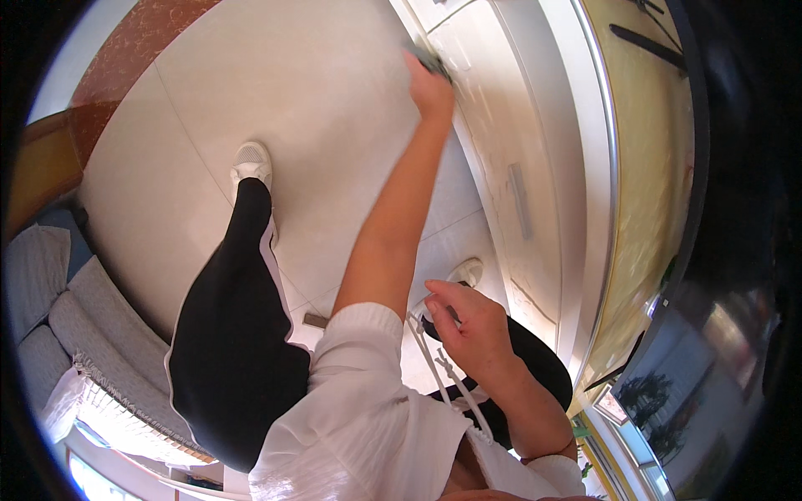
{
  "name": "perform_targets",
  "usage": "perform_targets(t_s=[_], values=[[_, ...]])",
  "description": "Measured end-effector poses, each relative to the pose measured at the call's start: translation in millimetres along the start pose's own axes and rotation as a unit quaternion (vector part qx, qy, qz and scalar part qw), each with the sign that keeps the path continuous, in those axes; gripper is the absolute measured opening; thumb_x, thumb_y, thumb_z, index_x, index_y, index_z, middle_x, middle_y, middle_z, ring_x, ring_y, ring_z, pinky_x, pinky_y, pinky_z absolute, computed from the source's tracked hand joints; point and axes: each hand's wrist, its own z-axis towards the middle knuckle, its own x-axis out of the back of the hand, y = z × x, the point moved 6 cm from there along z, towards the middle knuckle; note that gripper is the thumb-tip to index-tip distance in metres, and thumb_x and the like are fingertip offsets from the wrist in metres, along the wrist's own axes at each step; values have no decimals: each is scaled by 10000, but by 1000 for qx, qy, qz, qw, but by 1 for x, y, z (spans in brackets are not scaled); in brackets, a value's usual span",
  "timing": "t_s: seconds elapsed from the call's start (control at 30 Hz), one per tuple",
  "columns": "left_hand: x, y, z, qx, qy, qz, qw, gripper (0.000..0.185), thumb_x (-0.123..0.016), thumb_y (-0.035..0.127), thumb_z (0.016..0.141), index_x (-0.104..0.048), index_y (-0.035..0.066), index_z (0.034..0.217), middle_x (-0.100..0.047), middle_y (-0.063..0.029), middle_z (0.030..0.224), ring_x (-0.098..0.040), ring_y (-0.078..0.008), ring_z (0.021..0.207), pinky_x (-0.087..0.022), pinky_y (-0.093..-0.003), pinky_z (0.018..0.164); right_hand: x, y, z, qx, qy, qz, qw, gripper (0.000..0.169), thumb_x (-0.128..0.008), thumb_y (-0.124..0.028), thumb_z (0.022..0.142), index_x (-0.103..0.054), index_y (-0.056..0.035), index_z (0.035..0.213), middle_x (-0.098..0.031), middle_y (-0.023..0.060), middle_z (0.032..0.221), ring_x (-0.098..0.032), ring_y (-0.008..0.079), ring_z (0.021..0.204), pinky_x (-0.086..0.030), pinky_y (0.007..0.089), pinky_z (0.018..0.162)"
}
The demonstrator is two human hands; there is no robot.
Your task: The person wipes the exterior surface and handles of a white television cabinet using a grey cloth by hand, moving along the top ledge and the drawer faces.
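My left hand [432, 94] is stretched far forward, low along the front of a white cabinet [501, 156]. It grips a dark grey-green cloth-like thing [429, 61], blurred and partly hidden by the fingers, against the cabinet's lower edge near the floor. My right hand [473, 325] hovers in front of my bent right knee, fingers loosely curled and apart from the thumb, with nothing seen in it. White drawstrings [432, 360] hang from my top beside that hand.
Pale floor tiles [326, 113] spread ahead, bordered by reddish-brown stone. A dark glossy screen [708, 250] stands over the cabinet's yellowish top [651, 156]. The grey sofa [106, 319] is at left. A small brown block-like object [315, 320] lies between my feet.
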Motion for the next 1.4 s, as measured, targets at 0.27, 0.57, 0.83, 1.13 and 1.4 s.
perform_targets(t_s=[0.27, 0.57, 0.83, 1.13, 1.4], values=[[-17, -40, -69, -55, -58, 33, 996, 178, -446, -42, 786, -493, -1, 953, -569, -249, 920, -526, -461, 892, -424, -490, 742, 0, -7, 4, 26, -10, -7, 1000, 218, -619, -88, 836, -621, -26, 1045, -665, 121, 854, -652, 242, 760, -522, 307, 640], [-18, -139, -132, -57, -151, 176, 971, 547, -521, -62, 765, -323, -157, 1266, -345, -345, 1337, -349, -450, 1248, -297, -416, 1069, -10, -39, 6, 70, -9, 24, 997, 226, -608, -104, 823, -606, -24, 1035, -654, 138, 836, -634, 301, 755, -502, 371, 653], [-17, -38, -60, -19, -187, 87, 978, 672, -535, 41, 842, -164, -88, 1387, -447, -301, 1280, -479, -433, 1132, -405, -436, 938, 5, -11, -12, 44, 37, -22, 998, 218, -611, -105, 822, -612, -32, 1028, -656, 131, 832, -631, 297, 744, -502, 370, 649], [-43, -151, -310, -38, -412, 270, 870, 165, -518, 144, 847, -576, -4, 892, -635, -212, 815, -622, -378, 810, -489, -476, 734, 13, -12, -18, 27, 50, -17, 998, 220, -635, -79, 821, -616, -18, 1031, -663, 130, 863, -653, 253, 760, -515, 317, 668], [19, 3, -119, -105, -24, -37, 993, 309, -508, 6, 862, -558, 6, 1167, -548, -171, 982, -536, -318, 903, -438, -390, 797, 12, -9, -39, 17, 36, -5, 999, 223, -609, -99, 833, -602, -17, 1040, -661, 140, 885, -641, 298, 790, -513, 363, 685]])
